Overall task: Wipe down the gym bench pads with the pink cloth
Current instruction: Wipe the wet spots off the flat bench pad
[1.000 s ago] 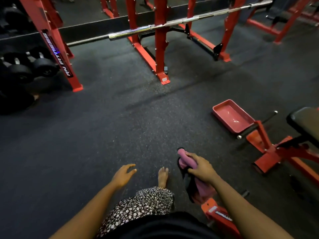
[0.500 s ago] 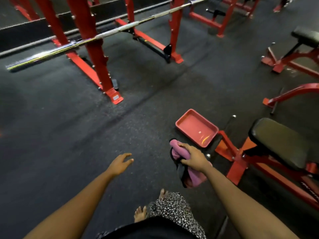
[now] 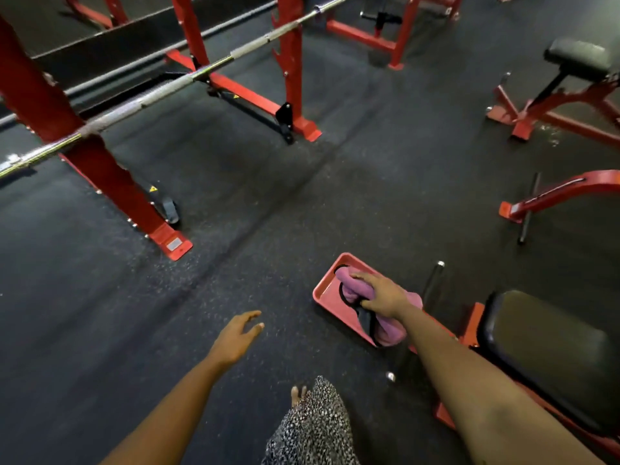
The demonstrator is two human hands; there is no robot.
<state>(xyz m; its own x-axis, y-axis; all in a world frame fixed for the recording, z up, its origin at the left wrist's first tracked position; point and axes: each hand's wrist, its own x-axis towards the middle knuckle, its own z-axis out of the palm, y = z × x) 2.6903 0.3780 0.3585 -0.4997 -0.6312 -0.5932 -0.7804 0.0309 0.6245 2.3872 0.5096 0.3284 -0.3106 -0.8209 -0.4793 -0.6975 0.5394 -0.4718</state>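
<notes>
My right hand [image 3: 382, 293] grips a bunched pink cloth [image 3: 355, 288] with a dark strip hanging from it, held in the air over a red footplate [image 3: 327, 293]. Just right of that hand lies the black pad of a red-framed bench [image 3: 543, 350], partly hidden by my right forearm. My left hand [image 3: 236, 337] hangs free over the dark floor, fingers spread and holding nothing. A second black bench pad [image 3: 578, 57] stands at the far right on its own red frame.
A red squat rack [image 3: 292, 78] with a long steel barbell [image 3: 161, 92] crosses the upper left. Another red frame leg [image 3: 550, 196] juts in at the right. Dark rubber floor [image 3: 235, 229] spreads through the middle. My bare foot [image 3: 297, 394] and patterned skirt show below.
The view has swung right, bringing the near bench pad closer. My right hand carried the cloth forward over the red footplate. My left hand stayed spread and empty.
</notes>
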